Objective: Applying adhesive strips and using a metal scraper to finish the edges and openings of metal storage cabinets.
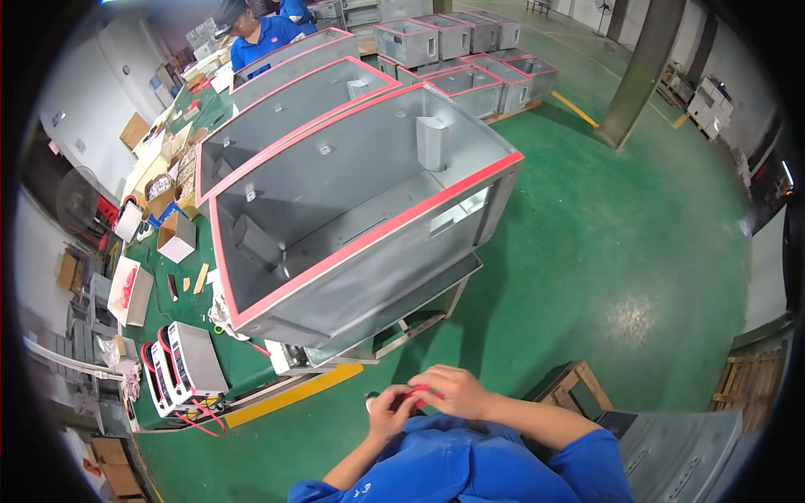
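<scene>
Close in front of my body, my left hand [388, 413] and my right hand [457, 392] meet with their fingers closed on a small red strip [421, 394]. Its exact kind is partly hidden by the fingers. A pale rounded edge [370, 404] shows beside my left hand; what it belongs to I cannot make out. Beyond my hands stands a large open grey metal box [360, 260], tilted in view, with a red band [402, 216] along its rim. Neither hand touches the box.
Behind it stand more red-rimmed boxes [281, 105], with several stacked [470, 84] farther back. On the left green table [189, 285] are white devices with red cables [180, 373] and a small carton [176, 237]. A co-worker [260, 38] stands far off. Metal panels [679, 453] and a wooden frame [579, 387] lie right.
</scene>
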The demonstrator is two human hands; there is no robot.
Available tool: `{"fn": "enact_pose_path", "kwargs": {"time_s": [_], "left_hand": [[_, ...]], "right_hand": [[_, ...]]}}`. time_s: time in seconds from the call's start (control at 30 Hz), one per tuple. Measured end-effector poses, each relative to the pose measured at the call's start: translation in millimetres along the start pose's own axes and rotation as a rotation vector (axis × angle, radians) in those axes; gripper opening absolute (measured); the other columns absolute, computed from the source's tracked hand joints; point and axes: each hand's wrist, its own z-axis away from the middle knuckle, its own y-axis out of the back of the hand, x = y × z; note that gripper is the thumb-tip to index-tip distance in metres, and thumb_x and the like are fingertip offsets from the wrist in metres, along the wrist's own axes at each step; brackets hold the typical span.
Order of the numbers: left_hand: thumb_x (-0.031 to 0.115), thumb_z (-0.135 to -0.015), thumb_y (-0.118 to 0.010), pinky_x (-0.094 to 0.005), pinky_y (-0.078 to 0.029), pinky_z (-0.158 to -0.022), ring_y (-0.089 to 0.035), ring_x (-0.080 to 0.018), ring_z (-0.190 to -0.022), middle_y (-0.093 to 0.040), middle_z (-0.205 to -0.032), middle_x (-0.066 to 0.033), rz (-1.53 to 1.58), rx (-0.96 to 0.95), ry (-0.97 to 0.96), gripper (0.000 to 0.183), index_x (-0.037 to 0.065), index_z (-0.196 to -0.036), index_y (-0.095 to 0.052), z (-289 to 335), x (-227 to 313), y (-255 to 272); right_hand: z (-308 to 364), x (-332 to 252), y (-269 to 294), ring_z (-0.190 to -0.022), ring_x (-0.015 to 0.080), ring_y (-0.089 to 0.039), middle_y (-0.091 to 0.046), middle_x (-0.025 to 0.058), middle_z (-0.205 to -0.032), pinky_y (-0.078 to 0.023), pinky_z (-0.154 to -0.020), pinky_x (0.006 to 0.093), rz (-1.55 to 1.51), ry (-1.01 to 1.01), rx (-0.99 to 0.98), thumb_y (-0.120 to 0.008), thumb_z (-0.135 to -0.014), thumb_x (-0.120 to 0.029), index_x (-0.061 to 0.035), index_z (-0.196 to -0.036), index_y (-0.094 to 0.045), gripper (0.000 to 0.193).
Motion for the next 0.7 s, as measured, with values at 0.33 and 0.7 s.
{"fn": "enact_pose_path", "kwargs": {"time_s": [0.33,0.7], "left_hand": [[0.009,-0.082,-0.06,-0.0211,-0.047,-0.05,-0.057,-0.0077,-0.055,-0.062,-0.068,-0.0048,-0.137,-0.132,0.114,0.014,-0.001,-0.09,-0.064,-82.1,15.7,-86.4],[0.003,-0.074,-0.065,-0.0268,-0.043,-0.04,-0.056,-0.0188,-0.047,-0.06,-0.064,-0.008,-0.359,-0.054,-0.562,0.017,-0.001,-0.09,-0.062,-228.9,95.1,-103.7]], "right_hand": [[-20.5,70.2,164.3,-0.07,0.0201,-0.058,-0.059,0.0089,-0.081,-0.047,-0.061,0.0285,-0.093,-0.049,0.19,-0.061,-0.076,-0.001,-0.0022,-0.084,-0.057,0.009],[-162.6,127.5,316.5,-0.081,0.0191,-0.058,-0.059,0.0129,-0.091,-0.047,-0.07,0.0284,-0.366,0.164,0.184,-0.06,-0.08,-0.004,0.0022,-0.098,-0.052,0.021]]}}
